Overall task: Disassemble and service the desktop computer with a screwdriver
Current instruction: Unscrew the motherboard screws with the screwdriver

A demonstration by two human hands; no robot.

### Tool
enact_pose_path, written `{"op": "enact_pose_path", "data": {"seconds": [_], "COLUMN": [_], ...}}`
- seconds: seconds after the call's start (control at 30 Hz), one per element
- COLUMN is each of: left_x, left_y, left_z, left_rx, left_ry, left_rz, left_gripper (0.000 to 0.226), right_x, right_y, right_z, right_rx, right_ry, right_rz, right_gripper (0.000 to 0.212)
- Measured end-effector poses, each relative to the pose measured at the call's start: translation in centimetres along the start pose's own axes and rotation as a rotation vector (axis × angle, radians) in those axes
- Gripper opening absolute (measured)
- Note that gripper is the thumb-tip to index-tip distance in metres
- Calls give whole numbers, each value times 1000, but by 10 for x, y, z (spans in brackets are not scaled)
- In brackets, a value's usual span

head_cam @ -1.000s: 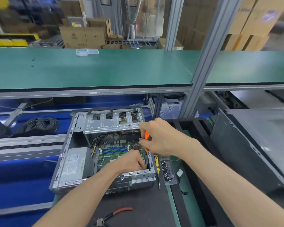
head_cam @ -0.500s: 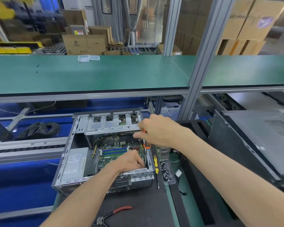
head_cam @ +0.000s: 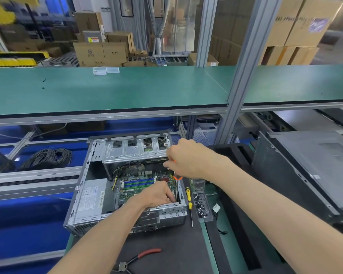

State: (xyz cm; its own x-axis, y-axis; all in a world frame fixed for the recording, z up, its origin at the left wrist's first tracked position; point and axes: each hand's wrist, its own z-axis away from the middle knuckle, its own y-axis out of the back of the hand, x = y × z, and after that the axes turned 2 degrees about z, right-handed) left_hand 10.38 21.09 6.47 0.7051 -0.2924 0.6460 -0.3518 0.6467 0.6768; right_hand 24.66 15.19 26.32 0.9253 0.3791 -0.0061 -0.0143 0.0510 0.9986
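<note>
Inside case [head_cam: 91,194]: screwdriver [head_cam: 177,177] tip hidden (right hand [head_cam: 188,159]).

Power supply label [head_cam: 89,196] inside the computer case [head_cam: 81,194]: print too small to read. Cardboard box [head_cam: 89,54], background: round logo, lettering illegible. Yellow-and-red warning sticker [head_cam: 93,39], unreadable.

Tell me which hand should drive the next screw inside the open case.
Right. The right hand already grips the orange-handled screwdriver above the motherboard; the left hand is down inside the case, better suited to steadying.
</note>
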Motion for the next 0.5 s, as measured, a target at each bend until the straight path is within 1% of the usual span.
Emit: {"op": "enact_pose_path", "data": {"seconds": [0.1,0.13,0.2,0.23,0.27,0.3,0.33,0.37,0.4,0.43,0.5], "left_x": [-1,-2,-2,-2,-2,-2,-2,-2,-2,-3,-4], "left_y": [0,0,0,0,0,0,0,0,-1,-2,-2], "left_z": [1,1,0,-1,-2,-2,-2,-3,-3,-4,-5], "left_rx": [4,2,-5,-9,-11,-10,-8,-9,-10,-11,-7], "left_ry": [3,1,-1,-6,-15,-22,-26,-25,-21,-13,-9], "left_rz": [-15,-21,-32,-32,-35,-40,-43,-41,-36,-33,-44], "left_gripper": [22,21,21,21,22,22,23,24,24,25,25], "right_x": [-2,-2,1,1,1,0,0,-1,-3,-4,-8], "right_y": [5,7,12,13,11,10,7,5,4,3,4], "right_z": [-2,-2,0,2,2,2,2,1,-1,-2,-5], "right_rx": [-78,-107,-174,-187,-164,-117,-48,0,19,25,-32], "right_ry": [121,145,171,183,175,143,94,41,-3,-8,56], "right_rz": [-68,-101,-209,-244,-248,-207,-128,-6,93,128,42], "right_gripper": [6,9,27,28,23,12,16,32,40,39,23]}}
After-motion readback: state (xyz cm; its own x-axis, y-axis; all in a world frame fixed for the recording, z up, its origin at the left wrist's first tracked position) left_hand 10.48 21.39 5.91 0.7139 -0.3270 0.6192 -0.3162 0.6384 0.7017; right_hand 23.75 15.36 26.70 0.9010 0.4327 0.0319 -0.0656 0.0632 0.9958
